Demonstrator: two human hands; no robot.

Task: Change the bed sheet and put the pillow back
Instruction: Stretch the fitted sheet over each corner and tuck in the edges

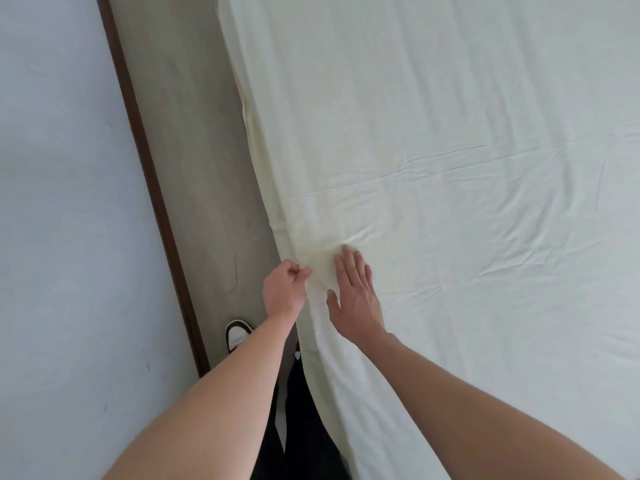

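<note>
Left hand (282,289) pinches sheet (450,168) at bed edge; right hand (355,299) lies flat, fingers straight. Narrow floor (194,150) strip beside wall (62,202).

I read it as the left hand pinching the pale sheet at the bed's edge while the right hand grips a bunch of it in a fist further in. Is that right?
Not quite. The right hand is not a fist: it lies flat, fingers straight, pressing on the sheet. The head view shows this. The rest stands: the left hand pinches the sheet at the bed's edge.
</note>
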